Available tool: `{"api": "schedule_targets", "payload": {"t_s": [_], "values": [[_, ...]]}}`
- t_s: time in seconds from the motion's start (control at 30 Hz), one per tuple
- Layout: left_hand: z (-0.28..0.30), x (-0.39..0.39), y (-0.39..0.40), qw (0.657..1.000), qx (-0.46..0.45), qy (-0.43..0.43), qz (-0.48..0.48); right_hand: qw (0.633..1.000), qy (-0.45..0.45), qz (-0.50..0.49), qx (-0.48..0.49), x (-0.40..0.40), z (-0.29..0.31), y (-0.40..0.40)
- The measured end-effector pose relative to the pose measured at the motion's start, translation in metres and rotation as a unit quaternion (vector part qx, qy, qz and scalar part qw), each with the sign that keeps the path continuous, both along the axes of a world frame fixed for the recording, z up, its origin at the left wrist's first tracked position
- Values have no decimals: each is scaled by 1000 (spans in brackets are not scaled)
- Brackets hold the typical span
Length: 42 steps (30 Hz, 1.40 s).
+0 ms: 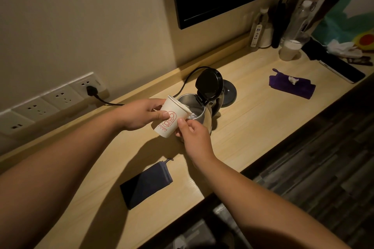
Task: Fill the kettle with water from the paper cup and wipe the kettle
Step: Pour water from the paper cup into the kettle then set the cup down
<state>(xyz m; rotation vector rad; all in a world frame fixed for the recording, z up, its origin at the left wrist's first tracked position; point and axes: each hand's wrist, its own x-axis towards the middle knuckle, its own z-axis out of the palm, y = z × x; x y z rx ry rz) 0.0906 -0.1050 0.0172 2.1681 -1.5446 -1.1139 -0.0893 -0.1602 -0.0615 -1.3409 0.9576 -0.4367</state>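
Tipping paper cup [172, 116] over kettle [199, 112] at its 3 o'clock | left hand [141, 114] clamped on cup | right hand [193, 133] pinching its base

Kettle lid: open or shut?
Open. The black lid stands hinged up behind the kettle mouth, and the paper cup is tipped over the opening.

Bare desk [253, 119] lies open at the kettle's [199, 112] three o'clock; its raised lid [209, 84] blocks twelve, base [229, 93] at one, pouch [146, 183] at seven.
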Motion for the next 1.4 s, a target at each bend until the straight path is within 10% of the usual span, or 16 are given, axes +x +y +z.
{"api": "schedule_targets", "payload": {"t_s": [1.4], "values": [[18,-1,-16,997,30,-41,-51,999,-6,-8,37,3,7,5]]}}
